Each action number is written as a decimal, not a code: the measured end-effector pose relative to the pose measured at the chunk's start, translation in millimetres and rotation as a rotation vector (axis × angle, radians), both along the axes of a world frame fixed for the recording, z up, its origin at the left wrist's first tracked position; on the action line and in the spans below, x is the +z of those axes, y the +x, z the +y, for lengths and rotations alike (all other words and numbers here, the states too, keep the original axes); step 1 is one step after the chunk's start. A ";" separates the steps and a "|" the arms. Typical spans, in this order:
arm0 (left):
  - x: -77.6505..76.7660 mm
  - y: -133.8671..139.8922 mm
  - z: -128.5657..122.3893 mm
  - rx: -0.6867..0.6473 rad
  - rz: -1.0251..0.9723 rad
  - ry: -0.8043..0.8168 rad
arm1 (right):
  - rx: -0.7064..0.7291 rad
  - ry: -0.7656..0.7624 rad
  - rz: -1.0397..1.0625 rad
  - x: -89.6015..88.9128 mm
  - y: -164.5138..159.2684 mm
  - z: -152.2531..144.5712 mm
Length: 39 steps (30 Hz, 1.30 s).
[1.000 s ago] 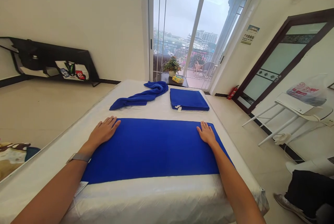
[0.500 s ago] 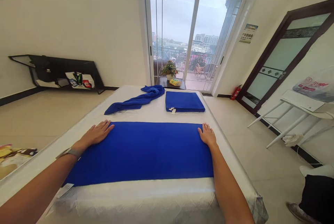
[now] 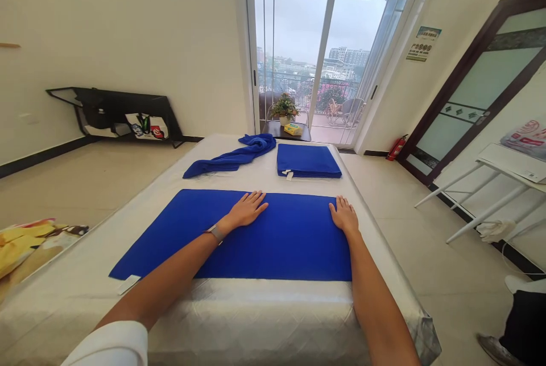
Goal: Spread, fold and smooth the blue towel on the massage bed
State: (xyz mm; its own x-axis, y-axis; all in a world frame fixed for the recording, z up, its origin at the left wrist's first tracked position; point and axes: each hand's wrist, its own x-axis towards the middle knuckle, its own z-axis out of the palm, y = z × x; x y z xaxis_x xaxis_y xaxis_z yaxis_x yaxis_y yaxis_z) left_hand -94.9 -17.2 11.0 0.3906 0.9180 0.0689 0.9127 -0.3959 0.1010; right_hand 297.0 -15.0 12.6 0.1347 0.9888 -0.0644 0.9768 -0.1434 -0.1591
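A blue cloth [image 3: 294,241], probably a towel, lies spread flat across the near part of a plastic-covered mattress [image 3: 273,315]. My left hand [image 3: 246,210] rests flat on the cloth near the middle of its far edge, fingers stretched out. At the cloth's far right corner lies my right hand [image 3: 344,215], palm down with fingers extended. A white label [image 3: 128,284] sticks out at the near left corner. Beyond the spread cloth are a neatly folded blue stack [image 3: 309,160] on the right and a crumpled blue cloth [image 3: 232,156] on the left.
A small table with a potted plant [image 3: 284,107] and a yellow tissue pack [image 3: 293,128] stands by the glass doors. Right of the mattress are a white chair [image 3: 512,169], a fire extinguisher [image 3: 396,148] and part of a person [image 3: 526,320]. A black folded frame [image 3: 128,110] leans left.
My left hand has slid right along the cloth, from its far left corner to near the middle. My right hand stays at the far right corner. The view has shifted slightly.
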 end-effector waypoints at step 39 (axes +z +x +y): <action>-9.7 -229.9 -37.1 0.504 -0.057 -0.030 | 0.335 -0.009 0.027 16.2 -205.4 -15.8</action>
State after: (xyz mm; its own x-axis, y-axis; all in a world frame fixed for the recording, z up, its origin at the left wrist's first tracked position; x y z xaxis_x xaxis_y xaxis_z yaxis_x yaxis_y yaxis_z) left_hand -324.8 -54.3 1.2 -0.1052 0.9933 0.0479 0.9823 0.0963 0.1604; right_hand 91.5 -30.8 28.9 -0.1992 0.9773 -0.0725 0.9654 0.1830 -0.1857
